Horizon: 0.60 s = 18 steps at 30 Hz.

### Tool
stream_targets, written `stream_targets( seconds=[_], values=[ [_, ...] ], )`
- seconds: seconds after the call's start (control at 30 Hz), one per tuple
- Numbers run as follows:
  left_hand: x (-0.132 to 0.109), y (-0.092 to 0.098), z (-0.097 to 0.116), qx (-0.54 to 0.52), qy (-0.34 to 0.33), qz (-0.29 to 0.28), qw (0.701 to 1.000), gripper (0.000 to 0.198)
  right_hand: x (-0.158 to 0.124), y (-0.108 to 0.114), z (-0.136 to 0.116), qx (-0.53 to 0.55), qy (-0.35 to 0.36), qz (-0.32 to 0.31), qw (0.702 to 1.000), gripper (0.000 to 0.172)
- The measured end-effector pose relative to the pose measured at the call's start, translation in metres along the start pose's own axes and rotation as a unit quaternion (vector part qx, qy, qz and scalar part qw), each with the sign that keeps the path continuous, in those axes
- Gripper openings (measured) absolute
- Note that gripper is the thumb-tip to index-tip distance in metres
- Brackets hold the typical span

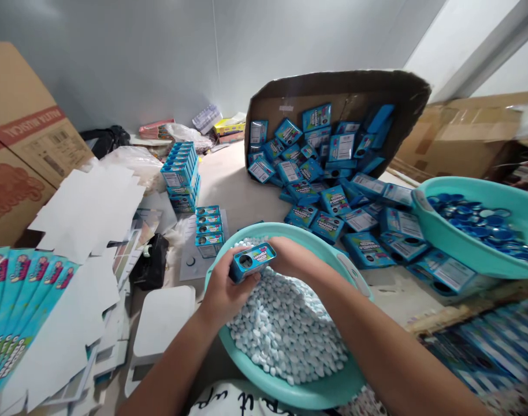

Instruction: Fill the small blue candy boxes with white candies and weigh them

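Both hands hold one small blue box with a round hole in its end, over a teal basin full of small pale blue-white candies. My left hand grips the box from below and the left, fingers curled round it. My right hand closes on its right end. Just beyond the basin's left rim stands a short row of filled blue boxes.
A tipped cardboard carton spills several blue boxes over the table. A second teal basin at right holds blue caps. At left lie white flat cards, blue printed sheets, a brown carton and a stack of boxes.
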State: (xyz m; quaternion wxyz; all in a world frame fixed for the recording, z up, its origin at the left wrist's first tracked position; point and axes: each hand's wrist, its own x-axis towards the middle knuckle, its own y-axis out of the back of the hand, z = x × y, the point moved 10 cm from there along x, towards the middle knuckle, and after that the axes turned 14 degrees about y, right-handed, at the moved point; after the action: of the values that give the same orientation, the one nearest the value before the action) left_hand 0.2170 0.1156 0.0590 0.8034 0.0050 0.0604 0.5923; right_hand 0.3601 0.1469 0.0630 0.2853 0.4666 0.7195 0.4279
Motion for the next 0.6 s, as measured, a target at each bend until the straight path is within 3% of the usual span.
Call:
stream_targets(
  seconds=[0.13,0.23,0.3,0.4,0.5,0.6],
  values=[
    [0.0,-0.002,-0.002,-0.004,0.013,-0.008,1.0,0.043,-0.006,0.036,0.01,-0.008,-0.055,0.092,0.994,0.018],
    [0.0,-0.003,-0.001,0.002,0.015,-0.011,1.0,0.044,-0.014,0.061,0.01,0.048,-0.056,0.192,0.979,0.019],
    [0.0,-0.005,0.0,0.013,0.013,-0.022,1.0,0.044,-0.021,0.073,0.004,0.125,-0.029,0.28,0.951,0.018],
    [0.0,-0.008,0.004,0.04,0.0,-0.034,0.999,0.044,-0.033,0.08,-0.013,0.258,0.021,0.381,0.888,0.024],
    [0.0,-0.01,0.008,0.064,-0.007,-0.041,0.997,0.045,-0.038,0.074,-0.032,0.36,0.043,0.407,0.838,0.031],
    [0.0,-0.009,0.01,0.079,0.009,-0.03,0.996,0.046,-0.034,0.064,-0.047,0.398,0.048,0.377,0.835,0.035]
  ],
)
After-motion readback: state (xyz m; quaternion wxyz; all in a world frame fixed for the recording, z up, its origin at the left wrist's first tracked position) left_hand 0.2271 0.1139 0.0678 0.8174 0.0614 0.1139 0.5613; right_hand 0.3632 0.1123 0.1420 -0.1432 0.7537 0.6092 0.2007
